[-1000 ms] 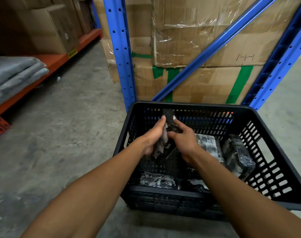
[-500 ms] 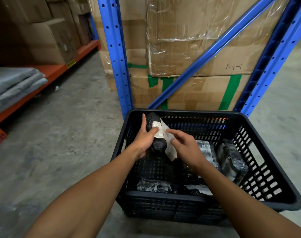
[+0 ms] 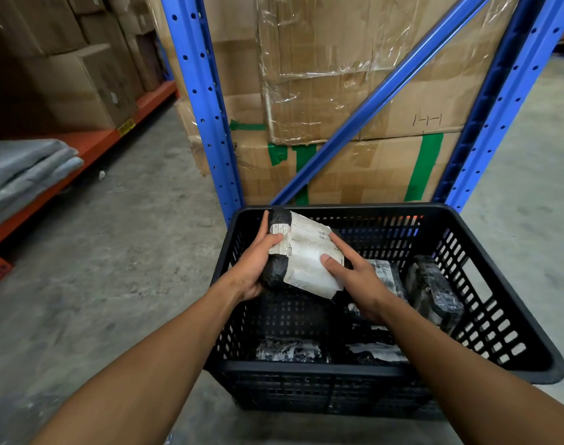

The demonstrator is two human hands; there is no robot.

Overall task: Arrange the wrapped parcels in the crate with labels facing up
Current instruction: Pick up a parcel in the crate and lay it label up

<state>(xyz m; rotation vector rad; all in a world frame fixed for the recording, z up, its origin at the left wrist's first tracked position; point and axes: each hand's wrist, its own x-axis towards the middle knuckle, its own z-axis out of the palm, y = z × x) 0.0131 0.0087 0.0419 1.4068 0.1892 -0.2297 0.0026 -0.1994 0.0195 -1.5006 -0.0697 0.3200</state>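
Two bare hands hold one black-wrapped parcel (image 3: 301, 255) above the rear left part of a black plastic crate (image 3: 528, 354) on a concrete warehouse floor (image 3: 120, 258). From my remote seat I see the parcel's long axis running away from the camera and tilting a little left, its far end at the crate's back rim, its near end lower and nearer the wrists. Its white shipping label (image 3: 309, 261) faces up toward the head camera, creased, with small barcodes showing.

My left hand (image 3: 258, 261) is curled around the parcel's left side, thumb laid across the label's edge, fingers wrapped underneath. My right hand (image 3: 354, 274) presses the label with its thumb and an extended forefinger; the other fingers are tucked below the parcel and I cannot see them.

Several more wrapped parcels lie on the crate floor: one (image 3: 433, 293) leaning by the right wall, one (image 3: 385, 274) partly hidden behind the right hand, one (image 3: 288, 350) against the near wall, and another (image 3: 378, 351) beside it.

Behind the crate stand blue rack uprights (image 3: 203, 101) and taped cardboard cartons (image 3: 354, 75).
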